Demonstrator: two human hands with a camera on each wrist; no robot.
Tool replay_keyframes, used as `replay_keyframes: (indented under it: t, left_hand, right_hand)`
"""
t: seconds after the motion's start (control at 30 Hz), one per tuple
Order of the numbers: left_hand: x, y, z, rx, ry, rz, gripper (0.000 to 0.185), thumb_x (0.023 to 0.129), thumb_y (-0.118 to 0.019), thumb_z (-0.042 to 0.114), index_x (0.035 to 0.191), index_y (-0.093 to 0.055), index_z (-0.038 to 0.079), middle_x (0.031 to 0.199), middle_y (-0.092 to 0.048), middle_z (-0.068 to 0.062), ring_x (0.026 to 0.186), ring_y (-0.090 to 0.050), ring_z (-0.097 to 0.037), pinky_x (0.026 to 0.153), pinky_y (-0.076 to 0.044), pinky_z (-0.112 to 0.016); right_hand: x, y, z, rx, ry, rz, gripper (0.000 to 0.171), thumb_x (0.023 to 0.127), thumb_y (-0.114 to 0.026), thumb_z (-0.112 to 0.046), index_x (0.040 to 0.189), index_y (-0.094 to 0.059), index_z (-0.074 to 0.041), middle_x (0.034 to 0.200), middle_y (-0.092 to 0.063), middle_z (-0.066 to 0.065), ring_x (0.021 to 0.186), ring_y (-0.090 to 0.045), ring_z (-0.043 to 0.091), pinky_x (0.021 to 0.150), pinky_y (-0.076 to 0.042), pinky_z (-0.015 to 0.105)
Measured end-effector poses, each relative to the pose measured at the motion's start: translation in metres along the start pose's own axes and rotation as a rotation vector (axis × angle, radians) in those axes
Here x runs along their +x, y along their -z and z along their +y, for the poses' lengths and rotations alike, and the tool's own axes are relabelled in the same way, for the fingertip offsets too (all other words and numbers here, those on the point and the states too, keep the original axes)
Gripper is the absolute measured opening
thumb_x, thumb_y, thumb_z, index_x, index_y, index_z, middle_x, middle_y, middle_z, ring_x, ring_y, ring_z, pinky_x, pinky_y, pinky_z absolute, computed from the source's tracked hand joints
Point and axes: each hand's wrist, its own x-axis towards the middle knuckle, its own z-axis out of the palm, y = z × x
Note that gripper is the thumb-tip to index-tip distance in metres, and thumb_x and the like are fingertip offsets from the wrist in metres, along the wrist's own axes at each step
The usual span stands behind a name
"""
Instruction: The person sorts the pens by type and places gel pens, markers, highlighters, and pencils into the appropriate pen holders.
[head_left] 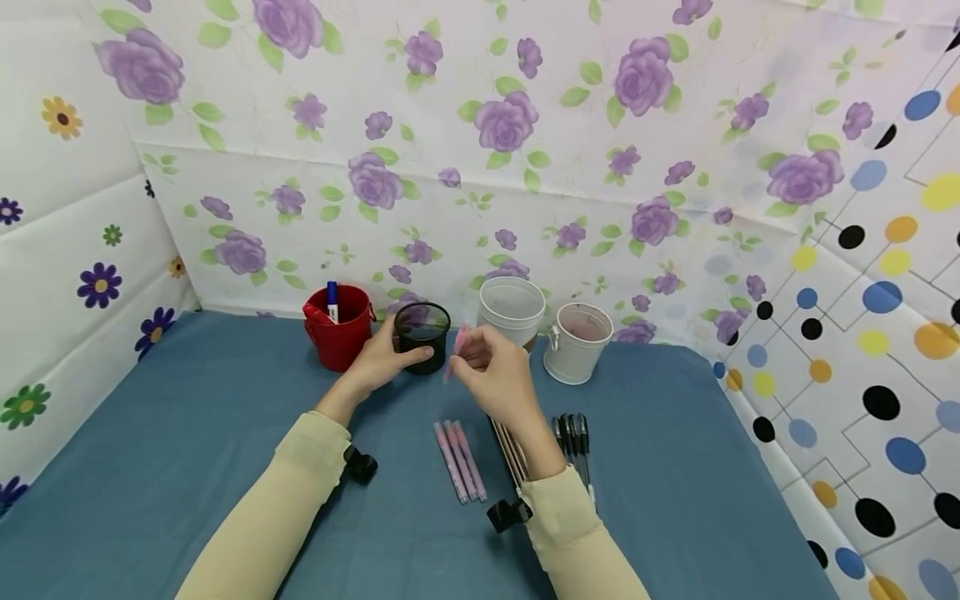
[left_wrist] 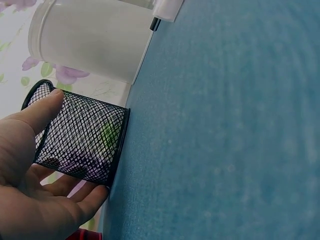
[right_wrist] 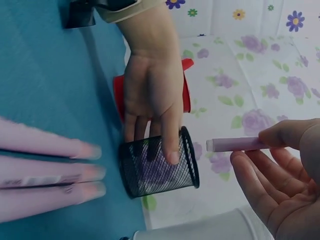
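Blue cloth covers the flat surface (head_left: 187, 467), which is boxed in on three sides by white sheets: purple roses with green leaves at the back, scattered small flowers on the person's left, and coloured dots joined by thin lines on the right. Near the back edge stands a row of containers: a red metal bucket (head_left: 341, 329) holding a blue-capped marker (head_left: 332, 302), a black wire-mesh cylindrical pen cup (head_left: 422, 335), a white plastic cup (head_left: 512, 310) and a small white bucket with a handle (head_left: 576, 342). The left hand (head_left: 382, 357) wraps around the black mesh cup, thumb on one side and fingers on the other, with the cup standing upright on the cloth just beside the red bucket. The right hand (head_left: 497, 375) hovers just to the right of that cup and pinches a slim pink pen (right_wrist: 235, 144) between thumb and fingers, its tip pointing toward the cup's rim, not yet inside it. Closer to the person, three more pink pens (head_left: 459, 460) lie side by side on the cloth; next to them, partly hidden under the right forearm, are some thin brownish sticks (head_left: 512, 454) and a cluster of black pens (head_left: 573, 437). Both forearms wear cream sleeves with small black devices at the wrists.
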Motion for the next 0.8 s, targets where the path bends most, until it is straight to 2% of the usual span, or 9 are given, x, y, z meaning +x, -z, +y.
replay_keyframes:
  t: [0.23,0.57,0.8]
  left_hand:
    - [0.001,-0.001,0.001,0.001,0.018,0.002,0.096,0.097,-0.08,0.04,0.169,-0.023,0.013,0.166,-0.04,-0.02,0.148,-0.045,-0.04,0.119,-0.04,-0.061]
    - [0.001,0.0,0.002,0.019,0.047,-0.006,0.105,0.097,-0.078,0.045,0.172,-0.012,0.016,0.172,-0.03,-0.018,0.152,-0.038,-0.042,0.119,-0.039,-0.063]
    - [-0.002,0.0,0.004,0.02,0.048,-0.01,0.107,0.097,-0.079,0.046,0.173,-0.009,0.02,0.175,-0.023,-0.017,0.156,-0.031,-0.043,0.121,-0.034,-0.066]
  right_hand:
    - [0.021,-0.004,-0.008,-0.025,0.016,0.045,0.01,0.097,-0.077,-0.012,0.104,-0.07,-0.013,0.096,-0.075,0.002,0.083,-0.074,0.014,0.076,-0.062,0.031]
    - [0.056,-0.021,-0.005,-0.034,0.052,0.135,0.011,0.098,-0.076,-0.014,0.107,-0.07,-0.011,0.1,-0.078,0.005,0.087,-0.076,0.016,0.078,-0.063,0.028]
    - [0.078,-0.036,0.001,-0.102,0.011,0.091,0.012,0.098,-0.077,-0.012,0.107,-0.07,-0.007,0.1,-0.077,0.009,0.087,-0.076,0.02,0.079,-0.063,0.031]
